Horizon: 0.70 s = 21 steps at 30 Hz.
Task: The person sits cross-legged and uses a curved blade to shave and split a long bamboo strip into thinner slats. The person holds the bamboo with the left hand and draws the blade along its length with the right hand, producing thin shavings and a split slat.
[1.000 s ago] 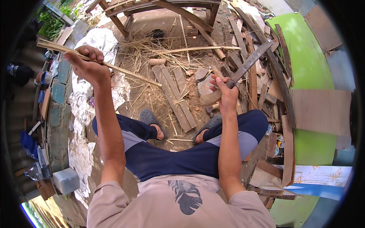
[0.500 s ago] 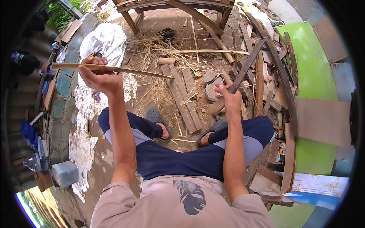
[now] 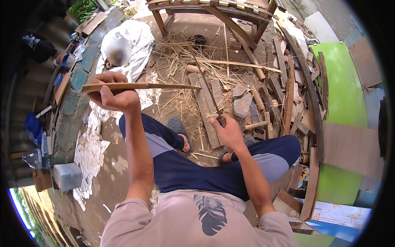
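My left hand [image 3: 119,98] is closed around the thick end of a split bamboo strip [image 3: 158,86]. The strip lies level and its thin end reaches right, over the ground between my feet. In my right hand [image 3: 229,133] is the handle of a machete [image 3: 209,89], its long dark blade slanting up and away to the left. The strip's tip comes close to the blade; whether they touch I cannot tell. Beneath them, flat wooden boards [image 3: 202,111] rest on the ground. Right of my right hand a wooden handle [image 3: 256,125] sticks out.
Bamboo shavings [image 3: 177,55] litter the ground ahead, below a slatted wooden bench [image 3: 214,12]. Grey stones [image 3: 242,105] and a heap of scrap wood [image 3: 290,82] lie at the right, beside a green panel [image 3: 341,86]. A white sheet [image 3: 140,35] spreads at the left.
The machete has swung from the right toward the middle, its blade now pointing up-left near the strip. My left hand and the strip sit slightly lower and further right in the view, which has shifted.
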Motion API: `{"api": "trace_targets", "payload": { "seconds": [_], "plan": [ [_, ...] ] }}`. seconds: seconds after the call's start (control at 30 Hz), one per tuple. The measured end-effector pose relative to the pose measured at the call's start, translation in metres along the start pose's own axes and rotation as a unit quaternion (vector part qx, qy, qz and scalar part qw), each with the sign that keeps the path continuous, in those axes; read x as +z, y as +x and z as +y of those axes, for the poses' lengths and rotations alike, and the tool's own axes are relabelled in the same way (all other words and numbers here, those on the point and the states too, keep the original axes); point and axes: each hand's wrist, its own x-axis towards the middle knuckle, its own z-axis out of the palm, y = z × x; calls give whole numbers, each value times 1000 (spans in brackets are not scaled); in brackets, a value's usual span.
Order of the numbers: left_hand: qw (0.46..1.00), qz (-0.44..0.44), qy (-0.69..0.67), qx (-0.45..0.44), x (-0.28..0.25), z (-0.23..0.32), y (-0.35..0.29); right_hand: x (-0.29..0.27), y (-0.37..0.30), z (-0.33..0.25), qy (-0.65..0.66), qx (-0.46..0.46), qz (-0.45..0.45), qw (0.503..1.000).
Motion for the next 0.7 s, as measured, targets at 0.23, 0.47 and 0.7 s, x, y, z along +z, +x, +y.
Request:
{"api": "trace_targets", "payload": {
  "seconds": [0.23,0.47,0.7],
  "plan": [
    [985,7,139,97,-33,15,-6,47,-46,-72,18,-44,-129,991],
    [981,78,161,74,-50,22,-20,85,-55,-82,-15,-133,-65,989],
    [991,85,101,29,-60,20,-24,87,-52,-81,-85,-92,-74,989]
  ]
}}
